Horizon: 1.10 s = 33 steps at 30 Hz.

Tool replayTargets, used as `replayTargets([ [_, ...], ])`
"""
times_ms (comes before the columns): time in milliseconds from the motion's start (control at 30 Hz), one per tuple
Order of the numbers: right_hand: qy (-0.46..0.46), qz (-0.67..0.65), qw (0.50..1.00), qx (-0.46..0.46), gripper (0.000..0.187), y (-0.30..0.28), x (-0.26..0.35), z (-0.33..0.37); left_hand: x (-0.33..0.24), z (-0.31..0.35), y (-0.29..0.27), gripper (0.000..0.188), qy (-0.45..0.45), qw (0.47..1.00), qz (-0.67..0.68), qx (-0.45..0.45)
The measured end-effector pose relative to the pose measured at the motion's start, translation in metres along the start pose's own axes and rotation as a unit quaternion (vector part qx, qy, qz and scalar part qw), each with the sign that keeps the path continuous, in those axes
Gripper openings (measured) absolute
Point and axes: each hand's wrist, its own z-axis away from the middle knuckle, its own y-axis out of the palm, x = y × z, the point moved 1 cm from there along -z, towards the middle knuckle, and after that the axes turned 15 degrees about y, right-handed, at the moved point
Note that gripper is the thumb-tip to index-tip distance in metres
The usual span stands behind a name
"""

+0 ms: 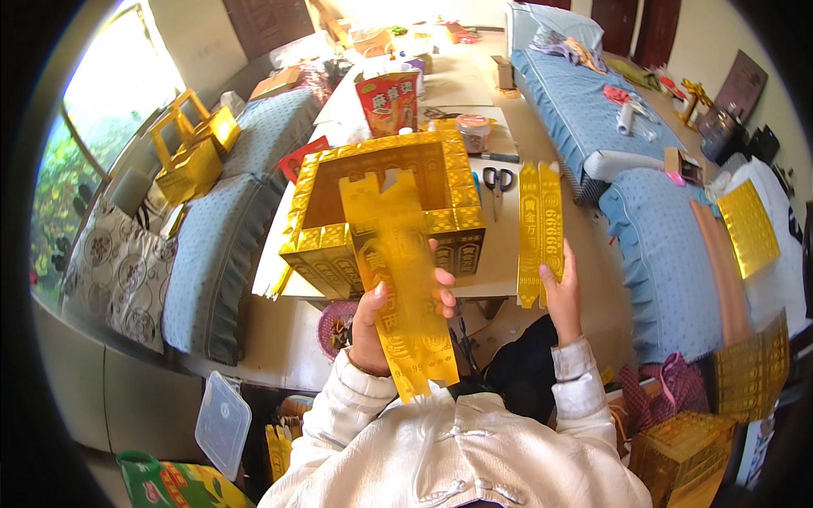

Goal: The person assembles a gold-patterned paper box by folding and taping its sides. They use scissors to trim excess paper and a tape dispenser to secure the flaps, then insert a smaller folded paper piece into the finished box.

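My left hand grips a wide gold paper strip in front of my chest, thumb on one side and fingertips showing on the other. The strip has a notched top end and printed patterns. To the right, my right hand pinches narrower gold paper strips side by side, held upright. Behind the wide strip, on the table, stands an open square gold box with a raised, quilted-looking rim. The strip covers part of its front wall.
Dark-handled scissors, a clear jar and a red packet lie or stand on the table. Blue-covered sofas flank it. Gold baskets rest on the left sofa. A pink basket is below the table edge.
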Motion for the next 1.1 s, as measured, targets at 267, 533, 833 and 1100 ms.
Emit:
replayTargets([
  [267,-0.096,0.363,0.917,-0.132,0.038,0.006,-0.051,-0.039,-0.002,0.009,-0.010,0.103,-0.051,0.998,0.035,-0.001],
  [533,-0.396,0.206,0.890,0.098,0.043,0.074,0.199,0.018,-0.004,0.017,-0.012,0.105,-0.065,0.992,-0.099,0.034],
  [833,-0.454,0.256,0.850,0.082,0.042,0.090,0.198,0.021,-0.011,0.037,-0.025,0.099,-0.133,0.982,-0.135,0.030],
  [1100,-0.446,0.244,0.858,0.077,0.034,0.091,0.197,0.028,-0.015,0.037,-0.024,0.103,-0.153,0.981,-0.099,0.065],
])
